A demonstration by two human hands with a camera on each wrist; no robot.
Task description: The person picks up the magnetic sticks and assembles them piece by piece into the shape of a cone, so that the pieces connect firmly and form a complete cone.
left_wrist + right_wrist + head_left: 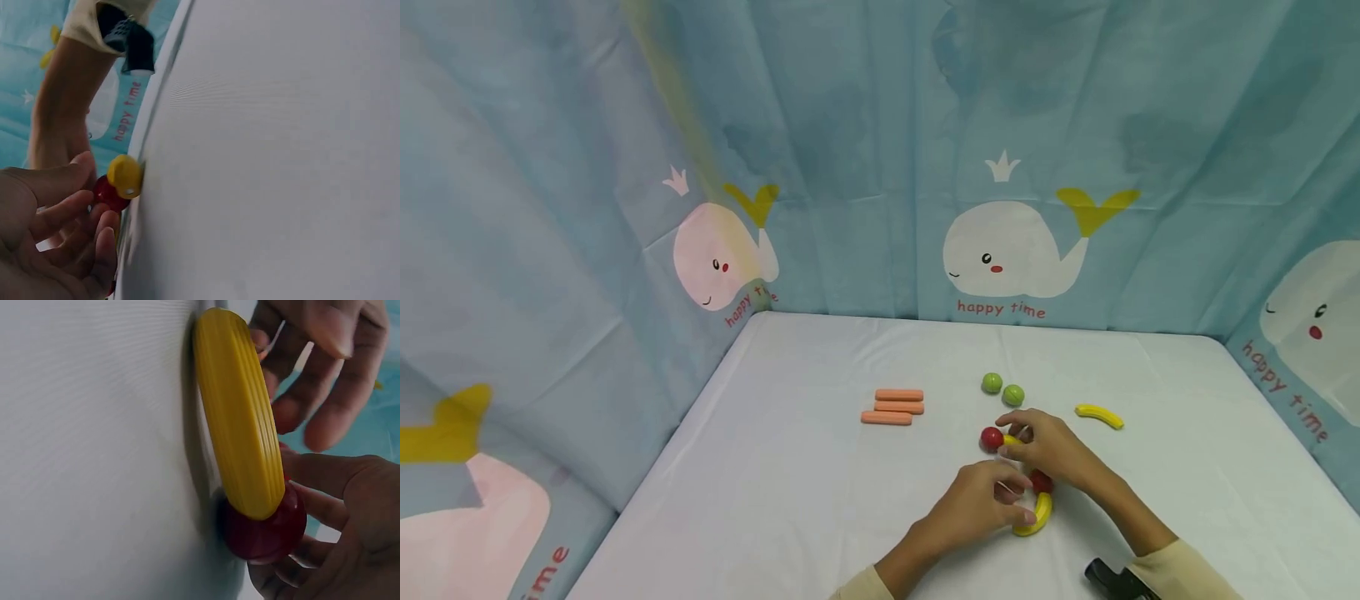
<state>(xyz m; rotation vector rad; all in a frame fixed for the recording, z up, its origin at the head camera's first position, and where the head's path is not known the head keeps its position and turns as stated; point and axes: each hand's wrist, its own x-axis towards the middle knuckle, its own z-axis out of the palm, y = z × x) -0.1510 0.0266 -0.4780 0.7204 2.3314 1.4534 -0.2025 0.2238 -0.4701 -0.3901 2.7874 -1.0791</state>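
Observation:
My left hand (981, 504) is held with loosely bent fingers beside a yellow toy banana (1042, 512), and nothing shows in its grasp. That banana lies against a red ball (1041, 481); the right wrist view shows the same kind of banana (240, 419) touching a red ball (265, 534). Farther forward, my right hand (1048, 446) bends its thumb and fingers round a second yellow banana (1011, 439), mostly covered by the hand. Another red ball (992, 439) touches that banana's left end. Contact of the fingertips is partly hidden.
Three orange sausages (898, 407) lie side by side left of the hands. Beyond the hands are two green balls (1013, 395), and a third banana (1100, 416) lies to the right. A white cloth (760, 467) covers the table; whale-print curtains (857, 167) surround it.

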